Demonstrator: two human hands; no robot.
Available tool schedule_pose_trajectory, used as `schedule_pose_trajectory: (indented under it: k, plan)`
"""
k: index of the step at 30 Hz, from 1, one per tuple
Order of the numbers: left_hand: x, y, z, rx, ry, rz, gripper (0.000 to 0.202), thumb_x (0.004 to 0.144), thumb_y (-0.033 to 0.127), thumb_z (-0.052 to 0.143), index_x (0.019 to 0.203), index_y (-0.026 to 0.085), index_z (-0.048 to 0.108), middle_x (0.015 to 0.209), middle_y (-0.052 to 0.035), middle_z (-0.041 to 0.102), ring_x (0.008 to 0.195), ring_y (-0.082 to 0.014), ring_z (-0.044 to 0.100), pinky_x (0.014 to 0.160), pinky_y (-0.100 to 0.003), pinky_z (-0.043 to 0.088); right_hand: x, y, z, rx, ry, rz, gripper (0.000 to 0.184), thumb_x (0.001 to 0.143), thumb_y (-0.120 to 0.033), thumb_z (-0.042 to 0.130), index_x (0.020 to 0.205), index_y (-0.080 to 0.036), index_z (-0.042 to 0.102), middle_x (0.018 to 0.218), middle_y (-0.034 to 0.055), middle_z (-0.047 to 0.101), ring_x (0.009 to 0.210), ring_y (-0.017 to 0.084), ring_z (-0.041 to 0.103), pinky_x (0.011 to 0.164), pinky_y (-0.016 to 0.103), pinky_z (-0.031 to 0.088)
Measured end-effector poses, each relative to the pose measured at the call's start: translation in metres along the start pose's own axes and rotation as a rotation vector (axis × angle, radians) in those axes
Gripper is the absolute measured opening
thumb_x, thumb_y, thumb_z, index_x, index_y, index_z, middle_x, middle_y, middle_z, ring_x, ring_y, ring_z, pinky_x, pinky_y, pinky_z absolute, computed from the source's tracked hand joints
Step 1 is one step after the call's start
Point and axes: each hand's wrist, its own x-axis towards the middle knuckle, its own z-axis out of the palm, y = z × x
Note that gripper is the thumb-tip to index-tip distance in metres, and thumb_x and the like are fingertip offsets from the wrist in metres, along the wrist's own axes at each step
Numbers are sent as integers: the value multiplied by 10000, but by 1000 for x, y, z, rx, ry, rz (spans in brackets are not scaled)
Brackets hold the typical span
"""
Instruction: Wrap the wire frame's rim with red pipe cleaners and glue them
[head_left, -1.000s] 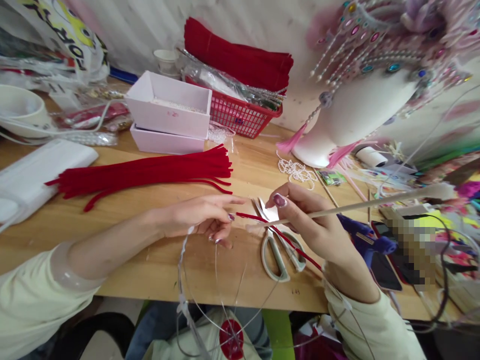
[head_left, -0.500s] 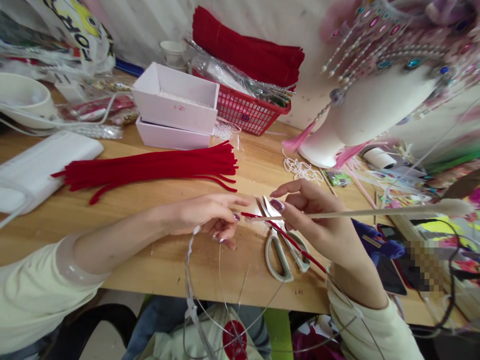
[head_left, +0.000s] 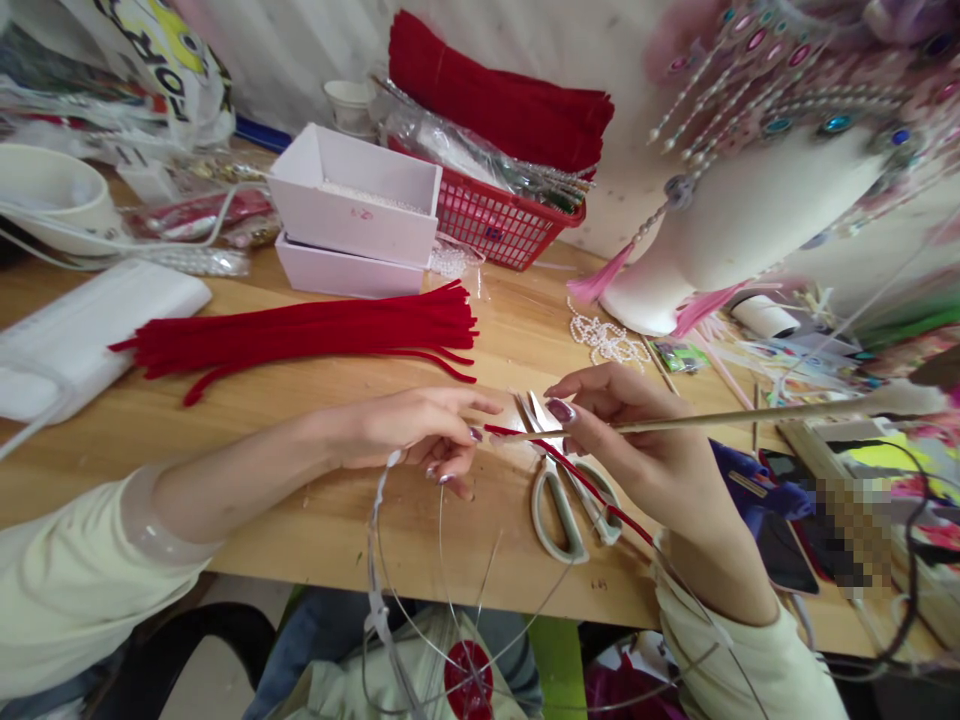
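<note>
My left hand [head_left: 424, 430] is closed on a thin wire frame [head_left: 377, 560], its thumb and fingers bunched near the end of a red fuzzy strip [head_left: 555, 455]. The strip slants down right beneath my right hand [head_left: 634, 430], in line with a wire at the wrist. A long thin stick [head_left: 697, 420] with a whitish far end is pinched between my right thumb and fingers, its thin tip by the left fingertips. White-handled scissors [head_left: 559, 510] lie partly spread on the table under the strip. The frame hangs over my lap.
A bundle of red fuzzy strips [head_left: 307, 335] lies behind my left arm. White boxes [head_left: 356, 215] and a red basket [head_left: 499, 215] stand at the back. At right are a white mannequin head [head_left: 750, 220], pearl strings [head_left: 607, 335] and a blue tool [head_left: 757, 480].
The stick has turned slightly in my right fingers. Both hands stay in nearly the same place, and the camera view has shifted a little.
</note>
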Motion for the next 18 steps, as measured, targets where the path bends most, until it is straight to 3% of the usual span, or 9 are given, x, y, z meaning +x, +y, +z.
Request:
schedule_pose_trajectory:
  k: [11,18]
  plan:
    - [0,1,2,-46,7,-11,530,785,138,586,1314,142,541,492,72,529,473,-115,430,696,-339,511,0,-2,1,10,-10,-1,154,978,-341,644,1075,-222,660,716,-13,668,619,120,621,543,237,438]
    - [2,-1,0,-53,-11,-3,520,790,126,577,1305,143,508,510,77,545,481,-110,428,769,-386,534,-3,-3,1,-30,1,-33,150,973,-328,648,1066,-213,674,726,-12,681,621,120,614,553,243,442]
